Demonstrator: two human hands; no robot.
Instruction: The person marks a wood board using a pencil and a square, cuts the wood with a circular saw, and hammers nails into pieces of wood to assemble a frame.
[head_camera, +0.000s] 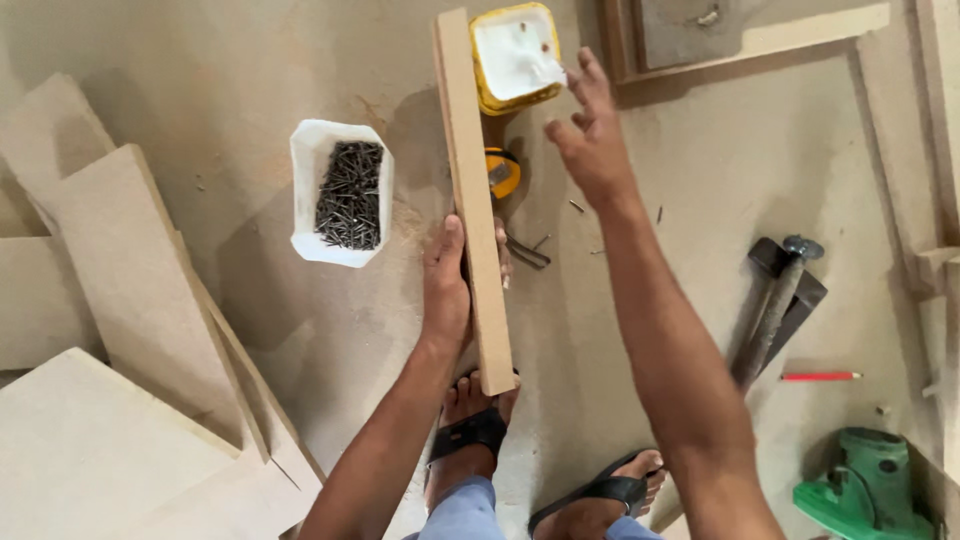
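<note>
Our left hand (447, 292) grips a long narrow board strip (472, 190) upright over the dusty floor (240, 80), w/ its lower end by our sandalled foot (470, 430), while our right hand (592, 135) hovers empty, fingers spread, just beside a yellow tub of white glue (514, 55), nails in a white tray (342, 193) to the left.

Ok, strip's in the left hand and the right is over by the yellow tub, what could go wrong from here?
The left hand grips the wooden strip one-handed near its lower part, so the long upper end could swing into the yellow tub or the white tray of nails and spill them. Its lower end hangs above a sandalled foot; a slip could land there.
</note>
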